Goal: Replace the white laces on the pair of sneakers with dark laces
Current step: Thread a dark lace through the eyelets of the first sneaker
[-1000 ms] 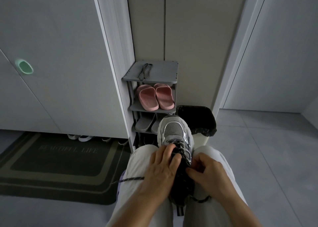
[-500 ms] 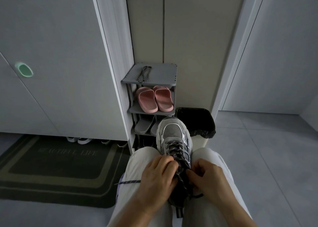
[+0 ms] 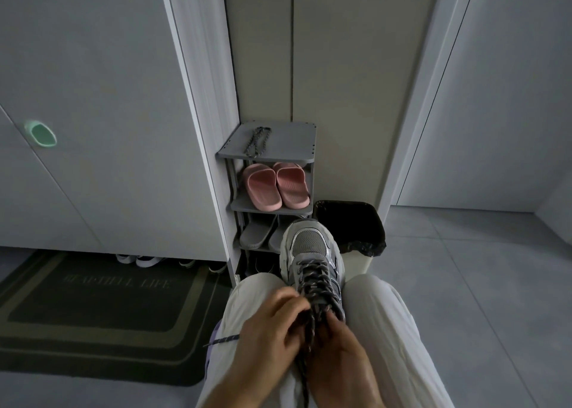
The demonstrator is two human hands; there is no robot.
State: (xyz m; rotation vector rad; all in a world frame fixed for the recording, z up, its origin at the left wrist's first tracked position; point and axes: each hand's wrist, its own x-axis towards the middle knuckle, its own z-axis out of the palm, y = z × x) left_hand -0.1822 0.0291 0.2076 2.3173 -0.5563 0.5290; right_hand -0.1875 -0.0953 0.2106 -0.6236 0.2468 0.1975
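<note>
The grey sneaker [image 3: 309,243] lies between the person's knees, toe pointing far. The left hand [image 3: 269,330] and right hand [image 3: 340,348] pinch its dark lace [image 3: 312,280] at the near eyelets. The lace looks soft, limp and light, so it is probably best held near its tip.

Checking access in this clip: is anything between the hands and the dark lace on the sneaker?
Nothing visible. The left hand and right hand both hold the dark lace near the top of the sneaker.

Grey shoe rack [image 3: 295,141], doormat [image 3: 93,318], tiled floor [image 3: 464,271].
</note>
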